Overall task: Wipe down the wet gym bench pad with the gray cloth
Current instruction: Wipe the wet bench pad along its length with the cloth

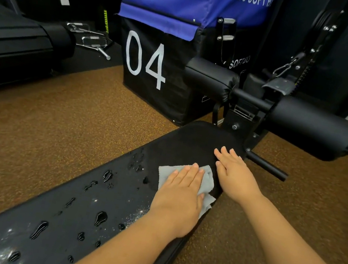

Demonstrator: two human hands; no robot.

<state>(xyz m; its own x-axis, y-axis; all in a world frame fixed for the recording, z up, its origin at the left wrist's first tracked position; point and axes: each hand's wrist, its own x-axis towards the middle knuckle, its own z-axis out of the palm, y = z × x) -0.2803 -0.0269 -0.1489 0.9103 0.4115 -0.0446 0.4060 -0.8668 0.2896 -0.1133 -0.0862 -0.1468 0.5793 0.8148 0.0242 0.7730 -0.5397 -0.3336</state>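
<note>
A long black bench pad [92, 201] runs from the lower left up to the middle of the view. Water drops [100, 218] and white specks lie on its near and middle part; its far end looks dry. My left hand [179, 198] lies flat on the gray cloth [165, 173], pressing it onto the pad about two thirds of the way up. The cloth's right corner hangs over the pad's right edge. My right hand [233, 176] rests flat and open on the pad's right edge, just beyond the cloth, holding nothing.
Two black foam rollers [309, 127] on a metal frame stand at the bench's far end. Behind them are stacked plyo boxes, a black one marked 04 [148, 60] under a blue one marked 02. A treadmill [11, 35] sits at the left. Brown speckled floor surrounds the bench.
</note>
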